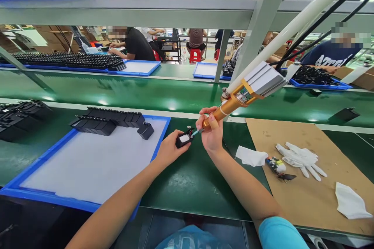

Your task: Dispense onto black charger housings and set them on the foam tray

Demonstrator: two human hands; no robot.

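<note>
Near the middle of the bench, my left hand (171, 148) grips a small black plastic housing (180, 142) with a white patch inside and thin leads at its top. My right hand (212, 134) is wrapped round a gold-coloured glue dispensing gun (223, 111), which hangs from above at a slant. Its pale blue nozzle (196, 132) points down-left and meets the housing's edge; whether anything flows out is too small to tell. To the left, a blue-rimmed tray (96, 163) with a white liner bears several similar black housings (113, 118) in rows, one standing apart.
Brown cardboard (309, 136) on the right bears white gloves (300, 159), a small circuit board (276, 164) and white paper pieces (352, 200). More black housings (22, 116) stand far left. A green conveyor (131, 89) runs behind, under a metal frame (146, 15). Other people sit beyond.
</note>
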